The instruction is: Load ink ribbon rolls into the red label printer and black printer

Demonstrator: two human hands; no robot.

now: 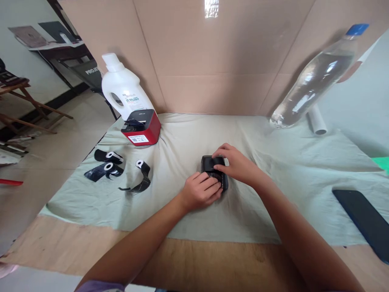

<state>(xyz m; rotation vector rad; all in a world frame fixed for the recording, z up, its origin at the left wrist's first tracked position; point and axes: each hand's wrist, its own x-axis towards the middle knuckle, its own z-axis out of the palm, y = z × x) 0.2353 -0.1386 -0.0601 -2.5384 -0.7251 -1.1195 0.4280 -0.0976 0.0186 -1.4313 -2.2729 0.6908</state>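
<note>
A small black box-shaped device [209, 163] lies on the cloth in front of me; its exact kind does not show. Over its near part curl the fingers of my left hand [203, 190], hiding much of that end. From the right, my right hand [235, 164] grips the far part, with thumb and fingers on the top and far edge. What lies under the left fingers is partly hidden. To the left, several black strips wound on white cores rest on the cloth, among them a curled black roll [142, 178] and another roll [111, 168].
A red and black label printer [142, 129] stands before a white detergent jug [126, 91]. At the back right, a water-filled bottle [316, 81] leans over a white tube [317, 121]. A dark phone [363, 219] lies at the right. Cardboard [194, 48] walls the back.
</note>
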